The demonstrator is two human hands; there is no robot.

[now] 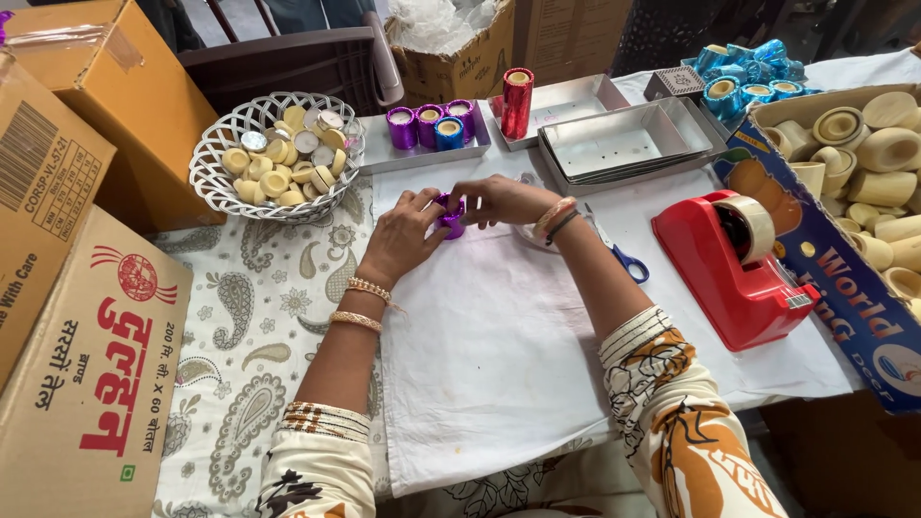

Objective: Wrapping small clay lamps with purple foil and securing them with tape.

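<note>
A small purple shiny candle is held between both hands over a white cloth that is spread on the desk. The left hand is closed on the candle from the left side, and its fingers are curled around it. The right hand is closed on the candle from the right side, with the fingers bent over the top. Just behind the hands, a flat metal tray is seen, and three wrapped candles in purple and blue are stood in it. A tall red shiny roll is stood beside them. To the left, a white basket is filled with pale plain candles. To the right, a red tape holder is set on the cloth, well apart from the hands. Scissors with blue handles are laid near the right wrist. At the far right, a box full of pale cups is seen. Brown boxes are stacked at the left.
</note>
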